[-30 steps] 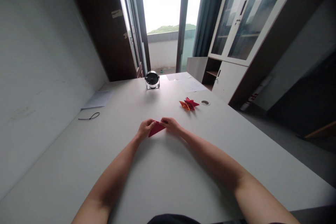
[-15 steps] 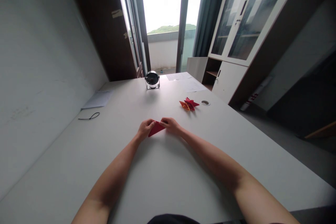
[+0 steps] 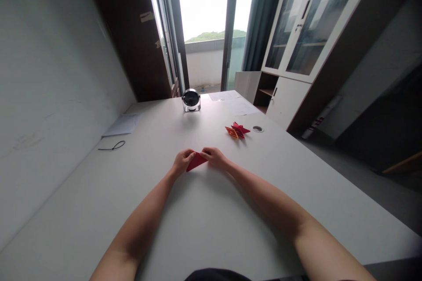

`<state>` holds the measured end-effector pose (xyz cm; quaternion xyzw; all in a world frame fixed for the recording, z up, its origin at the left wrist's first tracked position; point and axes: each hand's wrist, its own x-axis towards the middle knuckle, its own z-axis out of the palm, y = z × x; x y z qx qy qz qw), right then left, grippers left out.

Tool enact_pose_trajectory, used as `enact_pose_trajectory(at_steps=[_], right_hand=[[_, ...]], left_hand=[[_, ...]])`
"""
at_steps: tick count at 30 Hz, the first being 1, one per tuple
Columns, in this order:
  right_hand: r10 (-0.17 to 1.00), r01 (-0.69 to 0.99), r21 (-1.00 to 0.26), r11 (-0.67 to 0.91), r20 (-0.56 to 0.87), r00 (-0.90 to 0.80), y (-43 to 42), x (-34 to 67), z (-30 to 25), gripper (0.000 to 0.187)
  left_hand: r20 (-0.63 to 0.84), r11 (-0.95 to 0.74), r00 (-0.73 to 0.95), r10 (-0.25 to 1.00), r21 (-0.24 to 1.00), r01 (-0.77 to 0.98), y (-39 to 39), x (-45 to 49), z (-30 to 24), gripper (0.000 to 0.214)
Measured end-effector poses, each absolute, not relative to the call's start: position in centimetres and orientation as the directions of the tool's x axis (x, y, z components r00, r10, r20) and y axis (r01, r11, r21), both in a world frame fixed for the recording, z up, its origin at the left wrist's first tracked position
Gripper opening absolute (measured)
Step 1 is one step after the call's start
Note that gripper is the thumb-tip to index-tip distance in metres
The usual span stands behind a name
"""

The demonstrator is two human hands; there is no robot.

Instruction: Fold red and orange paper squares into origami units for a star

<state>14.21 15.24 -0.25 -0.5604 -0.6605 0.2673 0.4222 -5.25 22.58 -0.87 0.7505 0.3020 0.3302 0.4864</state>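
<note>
A folded piece of red paper [image 3: 197,161], roughly triangular, is held between both hands just over the white table [image 3: 211,224]. My left hand [image 3: 183,160] is closed on its left edge, thumb on top. On the right side, my right hand [image 3: 213,157] pinches the upper corner, its thumb close to the left thumb. The fingers beneath the paper are hidden. Beyond my right hand lies a small cluster of folded red and orange paper pieces [image 3: 238,131].
A round black and silver device [image 3: 191,100] stands near the table's far edge. White sheets [image 3: 242,108] lie at the far right, more papers [image 3: 122,124] by the left wall. A black cable tie [image 3: 114,145] is at left. A round grommet hole [image 3: 257,129] sits beside the folded pieces.
</note>
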Motion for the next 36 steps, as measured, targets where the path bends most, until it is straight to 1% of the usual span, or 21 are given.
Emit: enact_pose_trajectory(at_steps=[10,25,36], right_hand=[[0.967,0.545,-0.808,0.226,0.253,-0.026,15.36,14.33,-0.53,0.034],[0.969,0.563,-0.798,0.212,0.246,-0.016,15.11,14.20,-0.24,0.034],[0.964,0.575,-0.785,0.230,0.265,-0.025,15.13,14.28,-0.38,0.033]], left_hand=[[0.197,-0.373,0.608,0.769,0.911,0.177,22.61,-5.21,-1.13,0.034],[0.196,-0.391,0.620,0.760,0.900,0.194,22.35,-5.28,-0.49,0.034],[0.194,-0.402,0.628,0.753,0.892,0.207,22.42,-5.30,-0.66,0.034]])
